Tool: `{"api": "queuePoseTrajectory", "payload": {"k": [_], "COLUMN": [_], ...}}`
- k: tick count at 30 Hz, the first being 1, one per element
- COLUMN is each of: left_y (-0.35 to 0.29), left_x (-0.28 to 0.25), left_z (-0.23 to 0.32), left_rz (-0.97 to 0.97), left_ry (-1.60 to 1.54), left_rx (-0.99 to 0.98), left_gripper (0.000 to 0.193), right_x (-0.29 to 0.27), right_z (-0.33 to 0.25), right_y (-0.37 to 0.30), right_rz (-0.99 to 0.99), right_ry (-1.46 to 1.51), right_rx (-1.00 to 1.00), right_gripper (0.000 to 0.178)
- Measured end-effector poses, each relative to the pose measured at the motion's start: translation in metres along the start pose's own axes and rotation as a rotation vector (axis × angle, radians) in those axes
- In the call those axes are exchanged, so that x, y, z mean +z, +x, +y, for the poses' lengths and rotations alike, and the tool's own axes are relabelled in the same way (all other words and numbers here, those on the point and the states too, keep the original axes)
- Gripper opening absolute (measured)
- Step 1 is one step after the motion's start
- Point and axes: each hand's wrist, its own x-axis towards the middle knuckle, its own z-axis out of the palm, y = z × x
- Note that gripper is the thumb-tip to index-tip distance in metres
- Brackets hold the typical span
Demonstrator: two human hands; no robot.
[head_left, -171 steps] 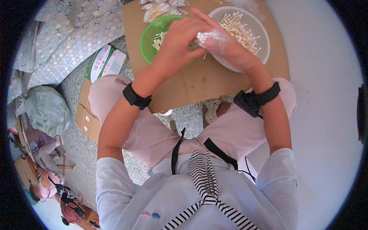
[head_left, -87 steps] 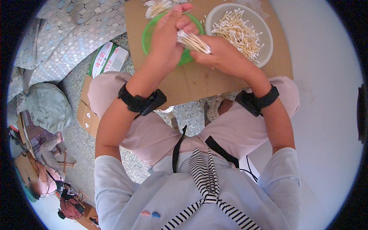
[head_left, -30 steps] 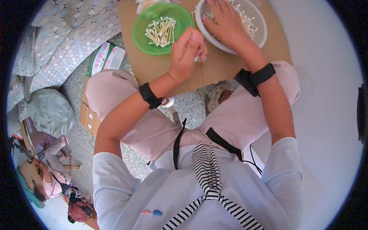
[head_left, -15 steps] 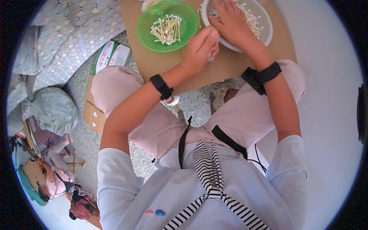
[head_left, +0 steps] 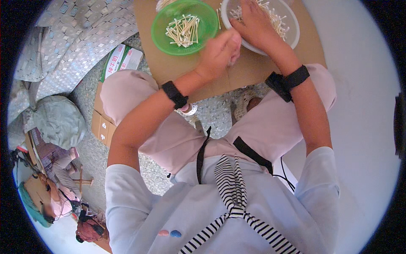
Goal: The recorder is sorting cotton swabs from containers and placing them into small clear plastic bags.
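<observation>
My left hand (head_left: 220, 53) is closed in a loose fist, smeared by motion, between the two bowls over the cardboard. What it holds, if anything, is hidden. At the upper right, my right hand (head_left: 255, 28) reaches into a white bowl (head_left: 294, 40), its fingers stretched over the cotton swabs (head_left: 277, 23) and its thumb apart. The top edge cuts off part of that hand. A green bowl (head_left: 158, 42) stands left of my left hand, with a small heap of cotton swabs (head_left: 185, 31) on its bottom. A few loose swabs lie between the bowls.
Both bowls rest on a brown cardboard surface (head_left: 173, 70) above my knees. More swabs (head_left: 164, 4) show beyond the green bowl. Cardboard boxes (head_left: 102, 127) and a grey-green bag (head_left: 59, 120) lie at left. Another person (head_left: 61, 201) sits at the lower left; a pale wall rises at right.
My left hand has shifted slightly and is now blurred by movement, still closed. My right hand stays over the white bowl, with little shift.
</observation>
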Motion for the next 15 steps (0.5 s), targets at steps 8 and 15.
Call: {"api": "queuePoseTrajectory", "payload": {"k": [8,15], "left_y": [-0.003,-0.010], "left_x": [0.006,0.011], "left_z": [-0.003,-0.008], "left_rz": [0.026,0.024], "left_ry": [-0.205,-0.096], "left_rx": [-0.100,-0.123], "left_gripper": [0.029,0.031], "right_x": [-0.010,-0.008], "right_z": [-0.011,-0.006], "right_y": [0.007,0.006], "right_rz": [-0.079,-0.111], "right_ry": [0.070,0.027], "right_rx": [0.081,0.092], "right_gripper": [0.075,0.074]}}
